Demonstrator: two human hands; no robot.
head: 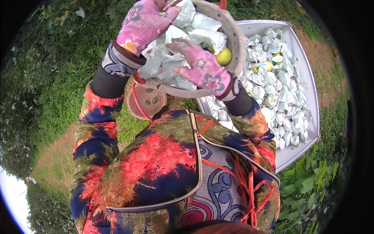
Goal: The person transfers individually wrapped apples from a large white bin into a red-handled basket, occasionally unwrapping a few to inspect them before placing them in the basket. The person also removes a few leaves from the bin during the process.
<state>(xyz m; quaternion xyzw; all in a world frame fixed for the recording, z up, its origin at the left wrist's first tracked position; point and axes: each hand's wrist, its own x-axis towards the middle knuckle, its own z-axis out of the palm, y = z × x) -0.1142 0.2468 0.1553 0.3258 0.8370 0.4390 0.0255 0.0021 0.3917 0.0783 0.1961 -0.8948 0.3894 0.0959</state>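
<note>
My left hand, in a pink flowered glove with bare fingertips, is closed around a thin metal rod at the top. I cannot tell whether the rod belongs to a handle. Below it is a round bucket with a fabric-like lining, full of fruit in pale paper bags. Two yellow-green fruits show bare beside the bags. My right hand, gloved alike and slightly blurred, hovers over the bucket's near side with fingers spread and nothing held. Part of the left fingers is out of frame.
To the right, a large grey metal tray holds many bagged fruits. A smaller pinkish bucket with a red handle and several leaves inside stands on the ground below. Dense foliage borders the left; leafy plants grow at lower right.
</note>
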